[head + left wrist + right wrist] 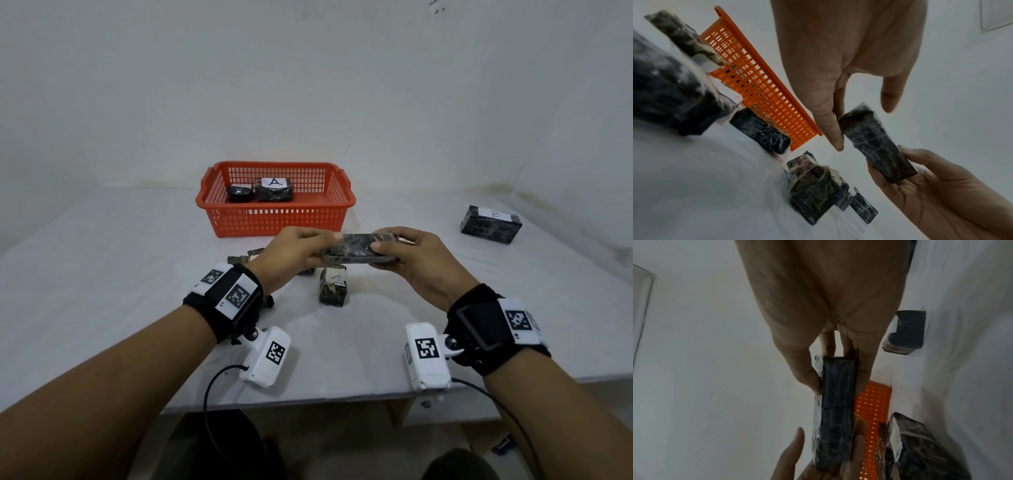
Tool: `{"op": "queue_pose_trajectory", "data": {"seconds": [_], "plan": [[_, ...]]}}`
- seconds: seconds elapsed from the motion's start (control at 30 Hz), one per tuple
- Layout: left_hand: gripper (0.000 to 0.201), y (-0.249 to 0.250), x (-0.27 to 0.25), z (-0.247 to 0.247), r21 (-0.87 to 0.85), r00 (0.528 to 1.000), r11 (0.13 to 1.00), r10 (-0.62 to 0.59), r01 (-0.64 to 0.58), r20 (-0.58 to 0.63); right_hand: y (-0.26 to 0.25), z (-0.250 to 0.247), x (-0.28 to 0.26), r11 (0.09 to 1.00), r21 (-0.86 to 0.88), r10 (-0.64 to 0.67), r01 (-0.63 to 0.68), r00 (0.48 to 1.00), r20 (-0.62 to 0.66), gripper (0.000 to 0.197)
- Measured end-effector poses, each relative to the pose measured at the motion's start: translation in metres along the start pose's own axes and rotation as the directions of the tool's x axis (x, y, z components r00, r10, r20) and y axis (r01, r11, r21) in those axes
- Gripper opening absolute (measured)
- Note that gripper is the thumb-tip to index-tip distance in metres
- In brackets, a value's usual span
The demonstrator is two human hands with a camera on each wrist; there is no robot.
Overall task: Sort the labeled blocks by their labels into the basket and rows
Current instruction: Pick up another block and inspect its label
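Table (120, 274) pale against white wall (308, 85)

The marbled dark block (358, 251) wears glossy, crinkled clear film (it catches light along the edges). Behind it, the orange basket (274, 219) is smooth plastic lattice. The white tabletop (120, 274) beneath looks matt.

bare white-walled room, plain table (102, 274)
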State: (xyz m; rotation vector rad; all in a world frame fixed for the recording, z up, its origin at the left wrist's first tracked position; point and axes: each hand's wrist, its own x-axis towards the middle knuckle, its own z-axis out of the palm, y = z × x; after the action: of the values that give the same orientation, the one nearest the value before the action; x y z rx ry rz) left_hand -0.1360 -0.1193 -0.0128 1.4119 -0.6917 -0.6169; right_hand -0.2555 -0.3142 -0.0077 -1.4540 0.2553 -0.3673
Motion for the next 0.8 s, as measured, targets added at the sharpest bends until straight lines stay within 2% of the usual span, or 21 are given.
{"op": "queue_pose_trajectory", "data": {"seconds": [0.1,0.27,0.47,0.57,0.73,0.8], "plan": [[0.028,0.0012,-0.0004,0.0023,0.022,0.998,1.0,-0.012,0.014,-0.069,-0.0017,0.0007,-0.0003,1.0,0.005,-0.016,0.016,1.0,-0.018,0.016],[0.024,0.001,0.0011,0.0004,0.038,0.99,0.998,0.048,-0.044,-0.131,0.002,0.0021,0.0009,0.998,0.04,0.055,-0.055,0.998,-0.007,0.023],[0.017,-0.0018,-0.0012,-0.0002,-0.025,0.996,0.999,0.031,-0.033,-0.084,0.0033,-0.0005,0.0018,0.998,0.046,0.049,-0.05,0.999,0.006,0.02],[0.017,-0.0014,-0.0007,-0.0017,0.014,0.991,0.999,0.054,-0.052,-0.122,0.004,-0.0009,0.0018,0.998,0.043,0.052,-0.054,0.998,0.04,0.029],[0.019,0.0001,-0.0008,-0.0019,-0.057,0.997,0.998,0.027,-0.031,-0.069,0.0037,-0.0007,0.0036,1.0,0.009,0.02,-0.02,1.0,0.0,0.03],[0.018,-0.0003,-0.0015,-0.0021,-0.029,0.996,0.999,0.039,-0.041,-0.078,0.0035,-0.0003,0.0041,1.0,0.003,0.023,-0.023,1.0,0.008,0.028]]}}
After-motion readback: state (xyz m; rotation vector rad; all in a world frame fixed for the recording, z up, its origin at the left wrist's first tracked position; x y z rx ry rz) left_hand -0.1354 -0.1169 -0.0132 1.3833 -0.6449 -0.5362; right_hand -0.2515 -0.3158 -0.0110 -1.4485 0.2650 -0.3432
